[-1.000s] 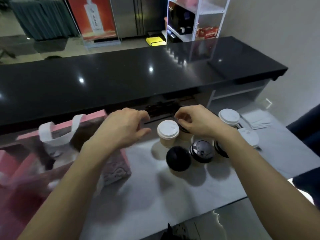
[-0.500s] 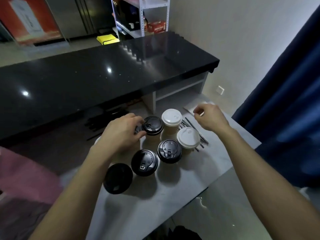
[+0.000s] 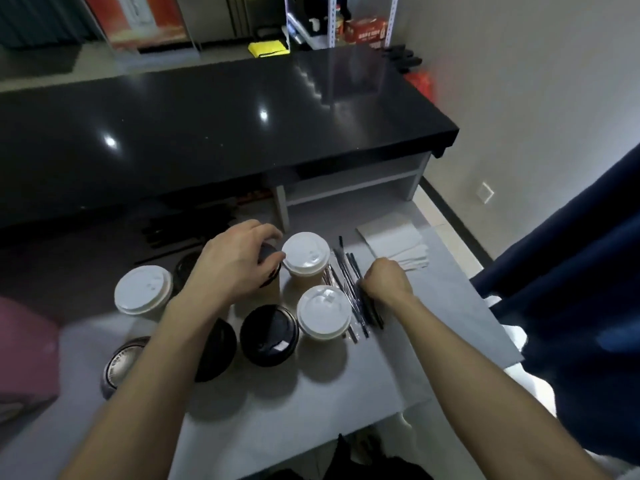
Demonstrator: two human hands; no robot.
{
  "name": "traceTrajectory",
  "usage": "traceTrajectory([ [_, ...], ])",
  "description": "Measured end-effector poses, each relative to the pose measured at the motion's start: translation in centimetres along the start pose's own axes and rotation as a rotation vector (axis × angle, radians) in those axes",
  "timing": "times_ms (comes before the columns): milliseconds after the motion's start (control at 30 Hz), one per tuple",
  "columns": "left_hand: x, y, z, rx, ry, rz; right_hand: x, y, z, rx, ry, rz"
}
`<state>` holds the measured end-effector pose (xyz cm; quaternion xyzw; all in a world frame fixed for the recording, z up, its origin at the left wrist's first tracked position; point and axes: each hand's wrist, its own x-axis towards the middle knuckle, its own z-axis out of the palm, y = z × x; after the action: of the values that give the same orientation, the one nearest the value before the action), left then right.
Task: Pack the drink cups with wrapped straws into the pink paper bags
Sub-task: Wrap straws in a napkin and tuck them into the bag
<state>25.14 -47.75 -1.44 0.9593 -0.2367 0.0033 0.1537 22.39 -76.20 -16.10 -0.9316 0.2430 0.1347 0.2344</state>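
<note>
You find no text here that you can read. The red box (image 3: 366, 31) on the far shelf carries light lettering, and the black cup lid (image 3: 122, 362) by your left arm has raised print around its rim, both too blurred.

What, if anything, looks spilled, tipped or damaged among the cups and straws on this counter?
Nothing stands out. The lidded cups all stand upright, including the one the left hand grips by its black lid. The wrapped straws lie loosely bundled under the right hand. No spill shows.
</note>
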Motion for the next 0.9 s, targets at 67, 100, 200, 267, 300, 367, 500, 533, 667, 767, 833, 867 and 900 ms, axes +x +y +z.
traceTrajectory([
  [67, 0.5, 1.4, 1.0, -0.001, 0.022, -0.058, 1.0, 0.6, -0.1, 0.018, -0.059, -0.059],
  [100, 0.7, 2.1, 1.4, -0.002, 0.04, -0.085, 1.4, 1.0, -0.3, 0.038, -0.079, -0.086],
  [200, 1.1, 4.3, 2.5, -0.036, 0.125, -0.13, 2.1, 2.3, -1.6, 0.163, -0.077, -0.124],
  [267, 1.6, 6.0, 3.2, -0.153, 0.185, -0.142, 2.7, 2.9, -3.1, 0.286, -0.045, -0.163],
  [300, 1.7, 6.9, 3.5, -0.235, 0.203, -0.156, 2.9, 2.9, -4.0, 0.374, -0.026, -0.178],
  [367, 2.3, 8.9, 4.3, -0.329, 0.214, -0.186, 3.3, 2.8, -6.0, 0.572, -0.015, -0.2],
  [500, 4.4, 11.8, 6.1, -0.323, 0.088, -0.262, 3.2, 2.6, -8.7, 0.894, -0.115, -0.285],
  [533, 4.9, 12.2, 6.5, -0.331, 0.03, -0.279, 2.9, 2.4, -9.2, 0.966, -0.146, -0.315],
  [667, 6.2, 12.7, 7.6, -0.442, -0.072, -0.314, 2.9, 0.8, -9.6, 1.142, -0.173, -0.404],
  [767, 6.0, 11.8, 7.7, -0.449, -0.009, -0.377, 3.8, 0.7, -7.9, 1.038, -0.127, -0.37],
  [833, 5.6, 11.1, 7.3, -0.465, 0.055, -0.407, 4.6, 1.4, -5.6, 0.614, -0.088, -0.337],
  [867, 5.4, 10.8, 7.1, -0.481, 0.083, -0.414, 4.8, 1.8, -4.2, 0.368, -0.102, -0.327],
  [900, 5.3, 10.7, 6.8, -0.493, 0.106, -0.413, 4.9, 2.0, -3.0, 0.175, -0.116, -0.32],
])
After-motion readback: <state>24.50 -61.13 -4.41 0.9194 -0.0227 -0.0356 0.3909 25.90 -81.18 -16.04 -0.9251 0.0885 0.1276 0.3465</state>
